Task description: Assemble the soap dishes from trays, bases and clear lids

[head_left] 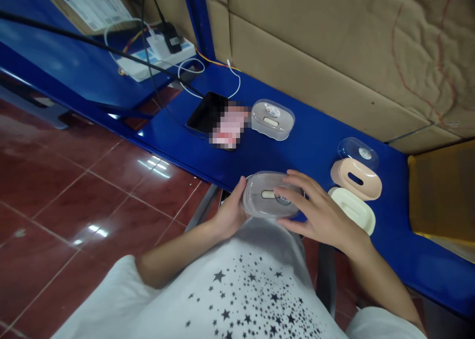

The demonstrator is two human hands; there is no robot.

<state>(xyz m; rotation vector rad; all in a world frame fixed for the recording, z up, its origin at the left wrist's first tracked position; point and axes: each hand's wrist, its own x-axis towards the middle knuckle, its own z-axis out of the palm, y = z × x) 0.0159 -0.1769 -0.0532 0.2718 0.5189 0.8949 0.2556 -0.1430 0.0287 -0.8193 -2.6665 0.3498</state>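
Observation:
An oval soap box (256, 204) with a clear lid and a pale bar at its middle is held close to my shirt, at the near edge of the blue shelf. My left hand (230, 211) grips its left end, thumb along the side. Across the right end reaches my right hand (315, 208), thumb at the near edge and fingers over the lid and its round sticker. Right of that hand lie a pale green soap box part (356, 211), a pink one (358, 179) with a dark slot, and a loose clear lid (352, 148). Another lidded soap box (274, 123) stands farther back.
A phone (230, 126) with a blurred screen rests against a black tray-like object (207, 112) on the blue shelf (311, 146). Behind are a power strip (148, 64) with cables and large cardboard (315, 47). A taped brown box (441, 190) stands at right.

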